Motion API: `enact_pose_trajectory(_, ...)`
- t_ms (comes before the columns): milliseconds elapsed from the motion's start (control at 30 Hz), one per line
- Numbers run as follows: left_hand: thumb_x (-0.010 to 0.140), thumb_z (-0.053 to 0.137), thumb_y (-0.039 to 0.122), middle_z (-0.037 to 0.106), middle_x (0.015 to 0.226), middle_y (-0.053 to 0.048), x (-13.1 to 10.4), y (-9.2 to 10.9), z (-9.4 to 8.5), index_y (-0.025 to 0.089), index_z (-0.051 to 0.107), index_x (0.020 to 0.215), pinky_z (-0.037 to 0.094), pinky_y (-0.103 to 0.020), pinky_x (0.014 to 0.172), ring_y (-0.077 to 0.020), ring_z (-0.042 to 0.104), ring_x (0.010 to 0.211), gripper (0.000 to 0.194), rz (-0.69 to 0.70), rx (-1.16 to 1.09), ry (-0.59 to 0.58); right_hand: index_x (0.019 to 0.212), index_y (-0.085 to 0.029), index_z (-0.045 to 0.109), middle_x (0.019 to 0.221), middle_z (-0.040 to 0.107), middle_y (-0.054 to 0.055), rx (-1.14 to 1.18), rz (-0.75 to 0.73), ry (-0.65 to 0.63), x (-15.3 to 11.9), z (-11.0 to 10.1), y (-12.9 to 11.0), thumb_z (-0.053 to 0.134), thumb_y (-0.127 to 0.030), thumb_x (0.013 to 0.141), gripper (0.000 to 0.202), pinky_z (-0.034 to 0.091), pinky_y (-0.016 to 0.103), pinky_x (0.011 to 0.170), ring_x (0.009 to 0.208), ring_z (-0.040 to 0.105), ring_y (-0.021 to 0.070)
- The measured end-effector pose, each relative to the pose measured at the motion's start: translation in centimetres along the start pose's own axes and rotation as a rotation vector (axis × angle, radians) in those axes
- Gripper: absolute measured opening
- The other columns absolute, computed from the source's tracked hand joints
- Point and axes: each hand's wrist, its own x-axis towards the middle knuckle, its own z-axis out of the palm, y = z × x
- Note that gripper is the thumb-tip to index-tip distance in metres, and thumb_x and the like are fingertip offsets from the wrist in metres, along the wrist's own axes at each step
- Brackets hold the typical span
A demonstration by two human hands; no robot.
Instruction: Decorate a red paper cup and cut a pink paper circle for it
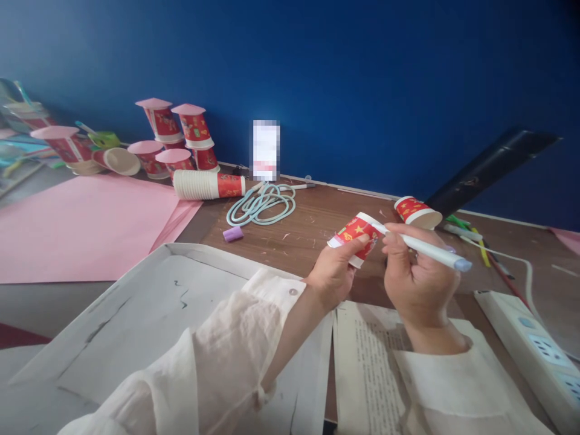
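My left hand (333, 269) is wrapped round a red paper cup (356, 232) with yellow stars, held tilted above the brown table. My right hand (419, 275) grips a white marker (428, 249) with a pale blue end. The marker's tip meets the cup's side near its upper right edge. A loose purple cap (233, 234) lies on the table left of my hands. Another red cup (417, 212) rests on its side behind my right hand.
Pink paper (90, 223) covers the left side. Behind it stand cups with pink tops (156, 121) and a lying cup stack (208, 185). Nearby are a coiled cable (260, 205), a lit screen (266, 148), a white tray (181, 248), a printed page (367, 362) and a power strip (521, 332).
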Motion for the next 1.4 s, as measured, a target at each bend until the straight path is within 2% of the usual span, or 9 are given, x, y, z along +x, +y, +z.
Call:
enact_pose_trajectory(233, 0.064, 0.084, 0.019, 0.074, 0.092, -0.006, -0.11, 0.03, 0.10, 0.016, 0.072, 0.085, 0.040, -0.034, 0.102, -0.0247, 0.065, 0.111, 0.024, -0.011, -0.014, -0.013, 0.098, -0.020, 0.070, 0.081, 0.074, 0.006, 0.002, 0.017, 0.000, -0.03, -0.17, -0.05, 0.057, -0.027, 0.093, 0.016, 0.055, 0.040, 0.074, 0.074, 0.070, 0.0223)
enact_pose_trajectory(500, 0.064, 0.085, 0.020, 0.074, 0.094, -0.006, -0.12, -0.01, 0.01, 0.016, 0.072, 0.086, 0.042, -0.033, 0.102, -0.0244, 0.065, 0.109, 0.026, -0.026, -0.034, -0.017, 0.098, -0.019, 0.070, 0.088, 0.076, 0.007, -0.004, -0.001, 0.001, -0.03, -0.03, 0.11, 0.057, -0.025, 0.093, 0.015, 0.055, 0.039, 0.076, 0.075, 0.071, 0.0220)
enact_pose_trajectory(733, 0.067, 0.083, 0.019, 0.073, 0.097, -0.008, 0.14, -0.01, -0.08, 0.013, 0.072, 0.091, 0.044, -0.029, 0.098, -0.0203, 0.067, 0.100, 0.027, -0.039, -0.075, 0.002, 0.098, -0.019, 0.070, 0.088, 0.076, 0.007, -0.018, -0.027, 0.018, -0.04, -0.05, 0.25, 0.058, -0.024, 0.092, 0.014, 0.056, 0.040, 0.078, 0.078, 0.072, 0.0226)
enact_pose_trajectory(1233, 0.067, 0.082, 0.018, 0.074, 0.096, -0.008, 0.01, 0.26, 0.09, 0.014, 0.072, 0.088, 0.044, -0.031, 0.101, -0.0233, 0.065, 0.109, 0.023, -0.040, -0.089, 0.008, 0.100, -0.020, 0.072, 0.086, 0.076, 0.007, -0.036, 0.024, 0.023, -0.36, -0.04, 0.48, 0.059, -0.029, 0.093, 0.017, 0.056, 0.037, 0.073, 0.072, 0.071, 0.0209)
enact_pose_trajectory(1400, 0.069, 0.080, 0.017, 0.074, 0.094, -0.007, -0.02, 0.29, 0.07, 0.015, 0.072, 0.086, 0.044, -0.030, 0.101, -0.0221, 0.065, 0.107, 0.018, -0.033, -0.091, 0.008, 0.100, -0.021, 0.071, 0.086, 0.075, 0.005, -0.043, 0.031, 0.015, -0.35, 0.01, 0.38, 0.058, -0.030, 0.093, 0.018, 0.056, 0.038, 0.076, 0.077, 0.071, 0.0217)
